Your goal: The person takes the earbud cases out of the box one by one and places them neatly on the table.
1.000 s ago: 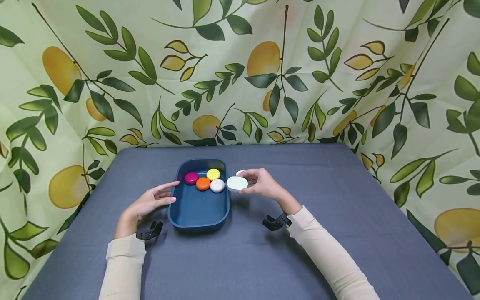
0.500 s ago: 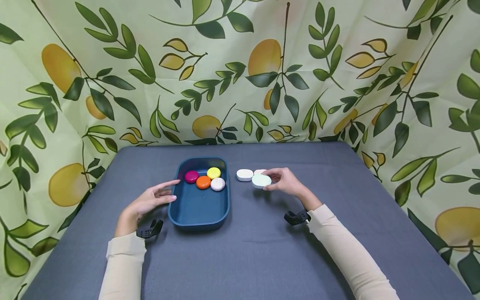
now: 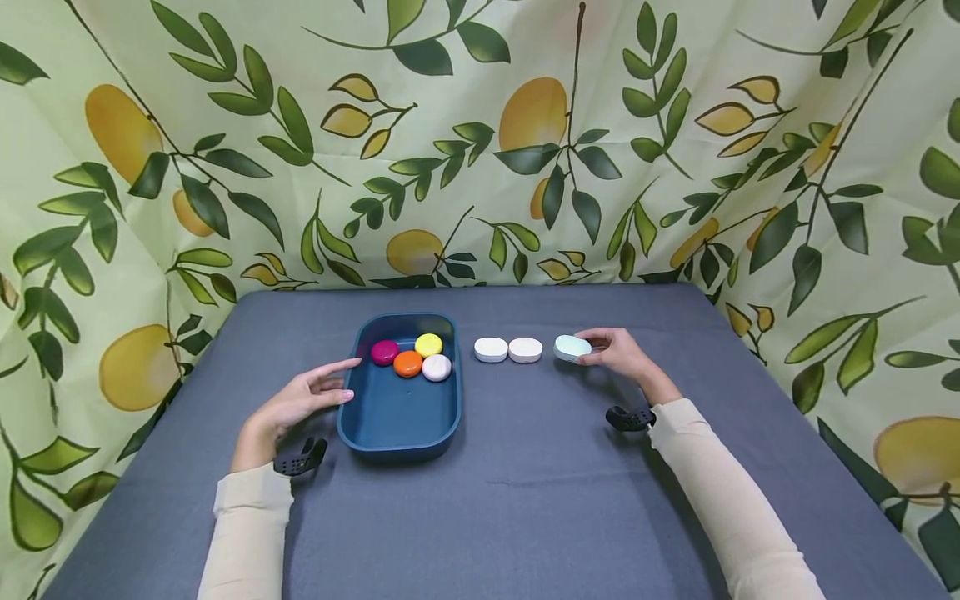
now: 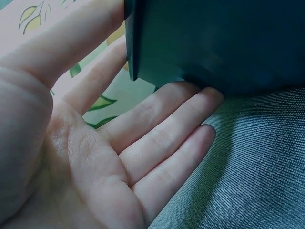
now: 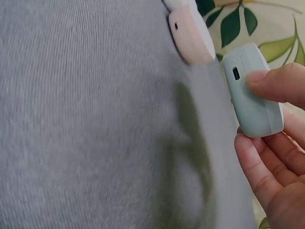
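Note:
My right hand pinches a mint-green earbud charging case between thumb and fingers. In the right wrist view its small charging port faces the camera, and the case is close over the tablecloth. To its left in the head view, a pale pink case and a white case lie side by side in a row. My left hand rests against the left side of a dark blue tray, its fingers extended and relaxed. The left wrist view shows fingertips right at the tray's wall.
Inside the tray, towards its back, lie a magenta disc, a yellow disc, an orange disc and a white disc. A grey-blue cloth covers the table. A leaf-and-fruit patterned curtain hangs behind.
My right hand has carried the mint-green case rightwards, from beside the tray past the two other cases, uncovering them. My left hand and the tray have stayed put.

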A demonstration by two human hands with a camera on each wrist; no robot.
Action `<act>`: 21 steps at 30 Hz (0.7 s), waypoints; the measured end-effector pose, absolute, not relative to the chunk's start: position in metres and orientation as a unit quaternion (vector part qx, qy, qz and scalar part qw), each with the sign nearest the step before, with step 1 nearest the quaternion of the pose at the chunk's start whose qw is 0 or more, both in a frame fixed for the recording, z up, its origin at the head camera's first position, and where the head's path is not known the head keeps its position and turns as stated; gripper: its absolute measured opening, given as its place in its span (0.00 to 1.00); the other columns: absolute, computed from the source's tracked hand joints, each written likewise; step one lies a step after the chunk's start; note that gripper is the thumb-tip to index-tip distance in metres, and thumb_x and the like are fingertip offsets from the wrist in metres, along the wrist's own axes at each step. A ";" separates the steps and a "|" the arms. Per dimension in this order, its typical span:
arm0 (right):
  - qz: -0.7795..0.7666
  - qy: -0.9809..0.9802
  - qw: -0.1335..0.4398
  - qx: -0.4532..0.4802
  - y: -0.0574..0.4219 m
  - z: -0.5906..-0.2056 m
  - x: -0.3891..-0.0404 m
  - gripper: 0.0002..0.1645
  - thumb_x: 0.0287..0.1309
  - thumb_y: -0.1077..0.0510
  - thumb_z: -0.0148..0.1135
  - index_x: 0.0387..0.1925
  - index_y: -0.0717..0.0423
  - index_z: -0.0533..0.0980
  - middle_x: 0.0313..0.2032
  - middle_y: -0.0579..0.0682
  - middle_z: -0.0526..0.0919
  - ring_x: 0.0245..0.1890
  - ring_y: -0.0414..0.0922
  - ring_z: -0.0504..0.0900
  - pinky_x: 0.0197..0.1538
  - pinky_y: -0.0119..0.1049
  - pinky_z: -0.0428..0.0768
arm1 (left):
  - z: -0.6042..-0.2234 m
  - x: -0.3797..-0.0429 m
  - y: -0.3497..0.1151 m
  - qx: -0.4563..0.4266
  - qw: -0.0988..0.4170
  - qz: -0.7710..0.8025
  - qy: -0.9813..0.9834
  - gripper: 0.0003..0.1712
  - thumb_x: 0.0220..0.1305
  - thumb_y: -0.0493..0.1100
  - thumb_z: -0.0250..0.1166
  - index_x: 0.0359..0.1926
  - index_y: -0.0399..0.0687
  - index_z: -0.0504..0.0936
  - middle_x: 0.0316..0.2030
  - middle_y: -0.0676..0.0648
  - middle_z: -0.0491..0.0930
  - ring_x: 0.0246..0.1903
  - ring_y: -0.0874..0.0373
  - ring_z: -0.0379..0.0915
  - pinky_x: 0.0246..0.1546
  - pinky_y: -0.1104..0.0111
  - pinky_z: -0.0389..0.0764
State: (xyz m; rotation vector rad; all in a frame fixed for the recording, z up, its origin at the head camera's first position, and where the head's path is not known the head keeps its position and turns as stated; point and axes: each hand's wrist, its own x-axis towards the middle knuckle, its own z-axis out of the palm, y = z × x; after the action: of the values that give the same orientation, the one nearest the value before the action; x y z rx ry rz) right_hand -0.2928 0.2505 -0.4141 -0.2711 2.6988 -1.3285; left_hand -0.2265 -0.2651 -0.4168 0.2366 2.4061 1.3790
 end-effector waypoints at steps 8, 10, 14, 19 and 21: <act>-0.419 0.900 0.072 -0.094 0.256 -0.420 -0.301 0.29 0.52 0.64 0.68 0.57 0.70 0.74 0.55 0.70 0.78 0.46 0.46 0.80 0.43 0.24 0.73 | -0.416 -0.226 -0.265 0.083 0.183 0.490 0.848 0.37 0.68 0.49 0.59 0.74 0.51 0.56 0.72 0.30 0.55 0.70 0.31 0.54 0.67 0.38 0.61; -0.415 0.901 0.077 -0.094 0.255 -0.422 -0.303 0.30 0.52 0.64 0.68 0.57 0.70 0.74 0.56 0.70 0.77 0.49 0.51 0.80 0.43 0.23 0.73 | -0.416 -0.227 -0.264 0.080 0.184 0.491 0.848 0.38 0.68 0.50 0.59 0.74 0.52 0.56 0.72 0.30 0.55 0.70 0.32 0.55 0.67 0.38 0.61; -0.405 0.905 0.085 -0.103 0.253 -0.421 -0.306 0.30 0.53 0.63 0.68 0.57 0.70 0.73 0.57 0.71 0.77 0.53 0.57 0.78 0.44 0.25 0.73 | -0.417 -0.227 -0.264 0.081 0.180 0.491 0.849 0.38 0.67 0.50 0.60 0.74 0.52 0.57 0.71 0.30 0.57 0.70 0.32 0.56 0.67 0.38 0.62; -0.395 0.908 0.077 -0.112 0.250 -0.423 -0.310 0.29 0.51 0.64 0.69 0.56 0.70 0.75 0.55 0.70 0.78 0.48 0.51 0.80 0.41 0.24 0.74 | -0.418 -0.227 -0.265 0.084 0.179 0.499 0.844 0.38 0.67 0.50 0.61 0.73 0.51 0.57 0.71 0.30 0.58 0.69 0.33 0.57 0.67 0.40 0.63; -0.395 0.908 0.074 -0.119 0.248 -0.425 -0.313 0.29 0.50 0.65 0.69 0.55 0.71 0.75 0.54 0.70 0.79 0.46 0.47 0.80 0.41 0.23 0.74 | -0.419 -0.227 -0.265 0.088 0.176 0.504 0.841 0.38 0.66 0.49 0.61 0.73 0.50 0.57 0.71 0.30 0.58 0.69 0.33 0.57 0.67 0.41 0.64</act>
State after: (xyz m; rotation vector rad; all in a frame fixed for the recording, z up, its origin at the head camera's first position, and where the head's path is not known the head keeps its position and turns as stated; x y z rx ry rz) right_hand -0.3128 0.2481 -0.4252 -0.3567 2.7255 -1.1853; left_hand -0.2271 -0.2654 -0.4190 0.2480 2.3828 1.4271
